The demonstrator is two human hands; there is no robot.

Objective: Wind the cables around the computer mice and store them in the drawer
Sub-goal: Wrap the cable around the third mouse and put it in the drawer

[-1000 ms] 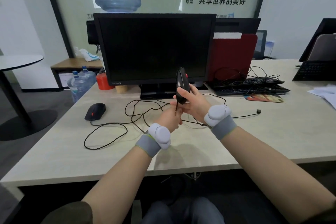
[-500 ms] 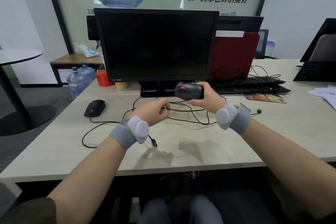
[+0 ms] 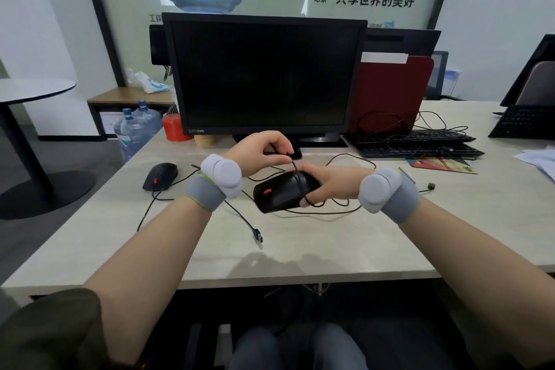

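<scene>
My right hand (image 3: 332,185) grips a black mouse with a red wheel (image 3: 280,194), held level just above the desk with its nose pointing left. My left hand (image 3: 259,153) pinches the mouse's black cable (image 3: 295,170) and holds it over the mouse body; one strand crosses the top of the mouse. Loose loops of that cable (image 3: 330,213) trail on the desk under my hands. A second black mouse (image 3: 159,176) lies at the left of the desk, its cable running to a USB plug (image 3: 259,234). No drawer is in view.
A black monitor (image 3: 264,75) stands right behind my hands on the pale desk (image 3: 330,249). Keyboards with tangled cables (image 3: 417,144) and a red folder (image 3: 393,90) sit at the right. A red cup (image 3: 175,131), water bottles and a round table are at the left.
My right hand has brought the mouse down from upright to level near the desk. My left hand swung out to the left, then came up over the mouse with the cable.
</scene>
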